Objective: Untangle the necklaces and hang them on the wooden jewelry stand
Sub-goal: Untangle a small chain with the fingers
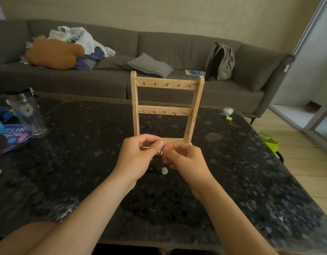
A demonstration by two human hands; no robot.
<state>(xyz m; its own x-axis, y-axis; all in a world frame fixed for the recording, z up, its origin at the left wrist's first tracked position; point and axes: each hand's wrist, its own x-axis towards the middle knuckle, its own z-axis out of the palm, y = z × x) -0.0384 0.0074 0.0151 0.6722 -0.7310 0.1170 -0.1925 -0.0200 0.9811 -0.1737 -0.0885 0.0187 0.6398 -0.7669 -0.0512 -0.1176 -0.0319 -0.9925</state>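
The thin metal necklaces [161, 151], bunched in a dark tangle, hang between my 2 hands just above the dark speckled stone bench [81, 162], right in front of the base of the pale wooden jewelry stand [167, 85]. My left hand [140, 155] pinches the top of the tangle between thumb and curled forefinger. My right hand [184, 160], fingers curled, pinches the chain just beside it, so the fingertips of both hands nearly touch. A small pale green pendant [164, 170] dangles under the tangle, between my 2 palms.

The jewelry stand is upright on the bench just behind my hands, with 2 cross rails, each carrying 5 small brass hooks. Well to the left on the bench stands a clear plastic tumbler [28, 115]. Beyond the bench runs a long grey sofa [177, 43], with a brown plush toy [52, 53] at its left, a black-and-white checked cushion [150, 65] in the middle and a grey backpack [220, 61] propped upright to the right.
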